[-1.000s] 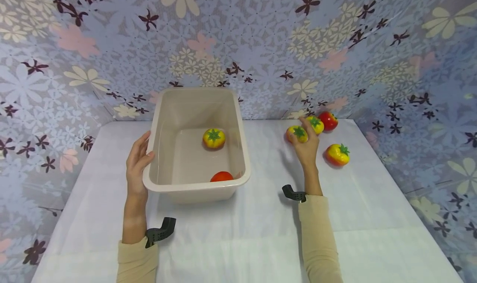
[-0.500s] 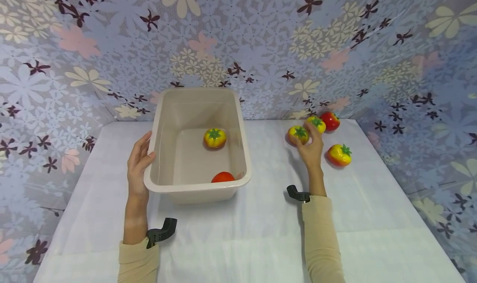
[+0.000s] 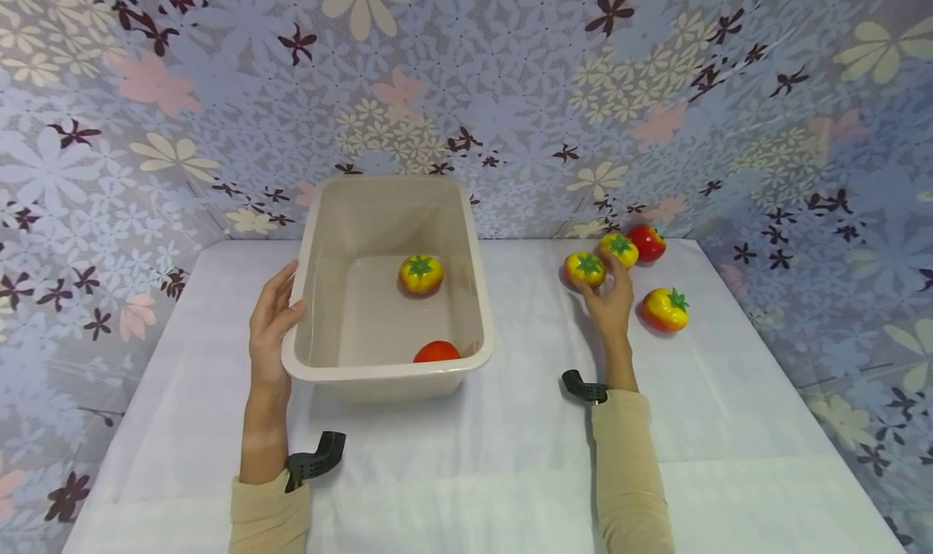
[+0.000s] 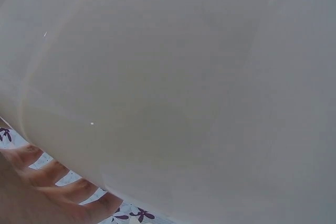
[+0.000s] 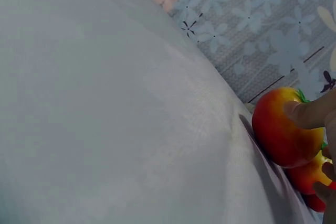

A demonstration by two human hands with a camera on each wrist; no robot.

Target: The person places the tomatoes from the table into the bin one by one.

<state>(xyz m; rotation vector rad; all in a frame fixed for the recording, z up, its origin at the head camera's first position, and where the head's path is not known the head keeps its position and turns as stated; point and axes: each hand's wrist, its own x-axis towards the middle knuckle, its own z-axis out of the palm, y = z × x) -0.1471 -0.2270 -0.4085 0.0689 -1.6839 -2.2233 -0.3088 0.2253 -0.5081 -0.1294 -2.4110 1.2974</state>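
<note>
One beige bin [image 3: 388, 372], on a white-covered table [image 3: 525, 432]; left hand [image 3: 272, 323] against its side, fingers extended. Inside: one yellow-red tomato [image 3: 420, 280], one red item [image 3: 437, 351] (half hidden, from here). Right of the bin: one green-topped tomato [image 3: 585, 268], touched by the right hand's [image 3: 612, 301] thumb, grip uncertain; three more tomatoes [image 3: 664, 311] nearby.

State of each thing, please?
Beige rectangular plastic bin: upright, left hand touching it.
Round yellow-red fruit in bin: leaves up.
Round red fruit in bin: partly hidden.
Leftmost yellow-red fruit outside: leaves up, right hand gripping it.
Yellow-red fruit behind it: leaves up.
Red fruit outside: not held.
Lone yellow-red fruit: tilted.
</note>
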